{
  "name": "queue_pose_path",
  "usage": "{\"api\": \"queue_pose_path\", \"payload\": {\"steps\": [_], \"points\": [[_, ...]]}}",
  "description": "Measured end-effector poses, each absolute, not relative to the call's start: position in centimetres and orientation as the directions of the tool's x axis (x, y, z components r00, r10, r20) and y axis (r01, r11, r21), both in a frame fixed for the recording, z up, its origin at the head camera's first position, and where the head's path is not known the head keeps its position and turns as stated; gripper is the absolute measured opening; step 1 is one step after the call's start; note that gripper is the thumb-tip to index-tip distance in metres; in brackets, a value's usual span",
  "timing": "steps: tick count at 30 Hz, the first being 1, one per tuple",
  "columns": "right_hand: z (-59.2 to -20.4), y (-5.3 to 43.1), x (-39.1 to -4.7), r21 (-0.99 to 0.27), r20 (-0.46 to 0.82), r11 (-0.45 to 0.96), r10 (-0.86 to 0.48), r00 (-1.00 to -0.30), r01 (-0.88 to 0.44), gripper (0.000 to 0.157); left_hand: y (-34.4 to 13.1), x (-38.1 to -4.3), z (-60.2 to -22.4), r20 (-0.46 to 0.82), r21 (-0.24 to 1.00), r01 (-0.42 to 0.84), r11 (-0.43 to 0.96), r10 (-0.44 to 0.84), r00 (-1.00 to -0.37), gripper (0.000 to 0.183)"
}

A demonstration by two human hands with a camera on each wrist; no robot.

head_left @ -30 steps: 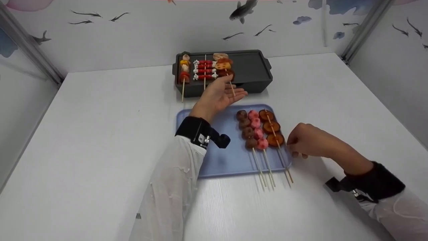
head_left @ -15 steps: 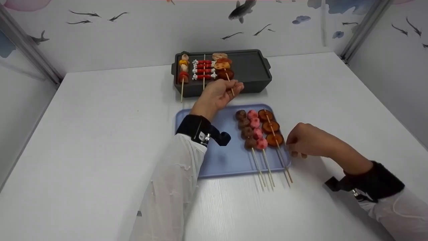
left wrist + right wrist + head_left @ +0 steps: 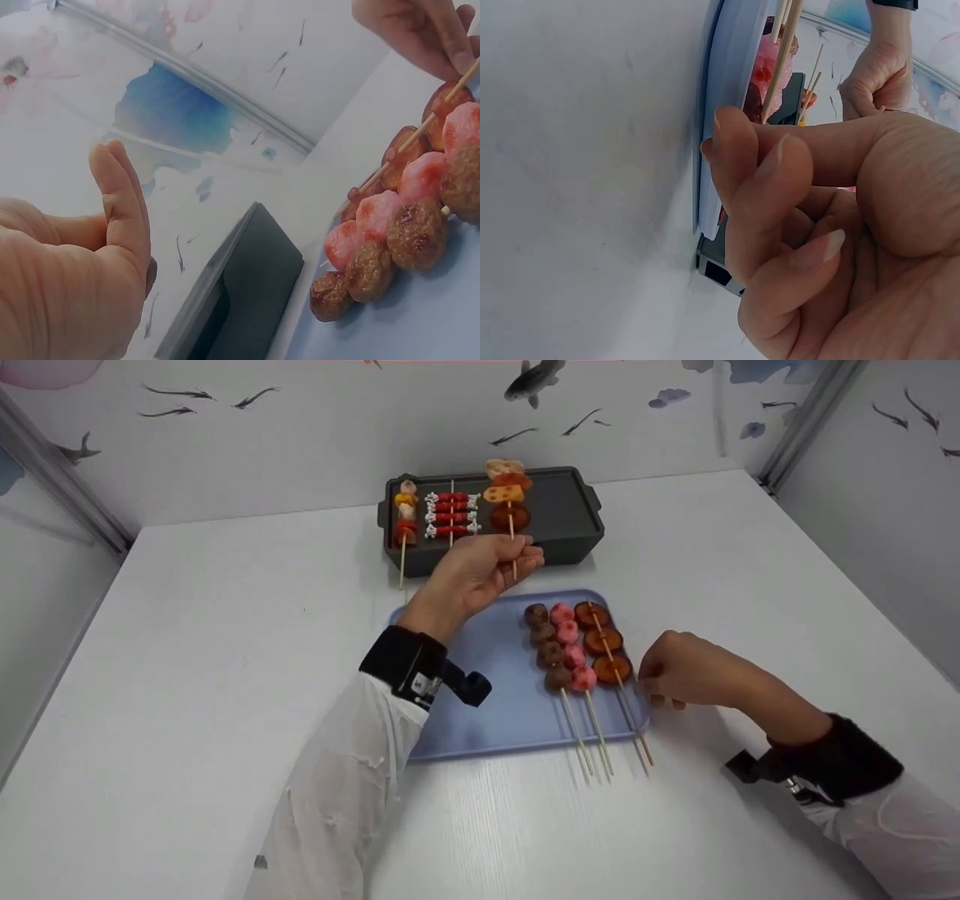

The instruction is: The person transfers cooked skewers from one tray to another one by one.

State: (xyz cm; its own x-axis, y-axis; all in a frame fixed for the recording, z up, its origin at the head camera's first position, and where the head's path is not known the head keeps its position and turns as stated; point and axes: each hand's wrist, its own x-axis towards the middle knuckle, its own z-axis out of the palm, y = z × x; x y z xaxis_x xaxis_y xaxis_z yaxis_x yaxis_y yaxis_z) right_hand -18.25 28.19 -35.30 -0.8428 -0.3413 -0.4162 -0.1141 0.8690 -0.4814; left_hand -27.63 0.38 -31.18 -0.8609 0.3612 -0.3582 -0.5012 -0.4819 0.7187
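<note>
My left hand (image 3: 480, 574) pinches the bare stick of a mixed skewer (image 3: 511, 493), whose pieces are pale, orange and dark brown. The skewer is held just above the black grill (image 3: 561, 506); in the left wrist view the hand (image 3: 82, 262) hides most of it. Below, the blue tray (image 3: 495, 682) holds a brown meatball skewer (image 3: 550, 652), a pink ball skewer (image 3: 571, 645) and a skewer of brown-orange slices (image 3: 604, 642). My right hand (image 3: 686, 671) stays by the tray's right edge, fingers loosely curled, with no object visible in them (image 3: 802, 217). Whether it touches the rim is unclear.
A vegetable-and-meat skewer (image 3: 406, 514) and a red-and-white skewer (image 3: 452, 516) lie on the grill's left part, sticks over its front edge. The white table (image 3: 225, 660) meets patterned wall panels (image 3: 322, 442) at the back.
My left hand first had its fingers spread under the stick, then closed on it. The mixed skewer has risen slightly and straightened. The right hand stays by the tray.
</note>
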Motion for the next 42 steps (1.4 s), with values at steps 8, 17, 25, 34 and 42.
{"api": "queue_pose_path", "payload": {"steps": [8, 17, 25, 34, 42], "points": [[-35.2, 28.1, -18.3, -0.485, -0.417, 0.868, -0.341, -0.842, -0.111, 0.014, -0.5, -23.8, -29.6, -0.273, 0.783, -0.432, -0.449, 0.375, -0.886, 0.024], [-35.4, 28.0, -18.3, -0.494, -0.422, 0.864, -0.339, -0.841, -0.1, 0.015, -1.1, -19.5, -29.7, -0.232, 0.827, -0.396, -0.399, 0.398, -0.887, 0.024], [-35.4, 28.0, -18.2, -0.488, -0.417, 0.866, -0.338, -0.844, -0.106, 0.015, -1.2, -15.6, -31.8, -0.282, 0.837, -0.424, -0.345, 0.392, -0.876, 0.026], [-35.4, 28.1, -18.2, -0.481, -0.421, 0.871, -0.327, -0.846, -0.097, 0.014, -0.7, -12.3, -34.9, -0.338, 0.839, -0.45, -0.306, 0.355, -0.871, 0.033], [-35.4, 28.1, -18.2, -0.492, -0.409, 0.863, -0.343, -0.845, -0.112, 0.015, -0.4, -11.7, -36.4, -0.392, 0.823, -0.483, -0.297, 0.318, -0.863, 0.03]]}}
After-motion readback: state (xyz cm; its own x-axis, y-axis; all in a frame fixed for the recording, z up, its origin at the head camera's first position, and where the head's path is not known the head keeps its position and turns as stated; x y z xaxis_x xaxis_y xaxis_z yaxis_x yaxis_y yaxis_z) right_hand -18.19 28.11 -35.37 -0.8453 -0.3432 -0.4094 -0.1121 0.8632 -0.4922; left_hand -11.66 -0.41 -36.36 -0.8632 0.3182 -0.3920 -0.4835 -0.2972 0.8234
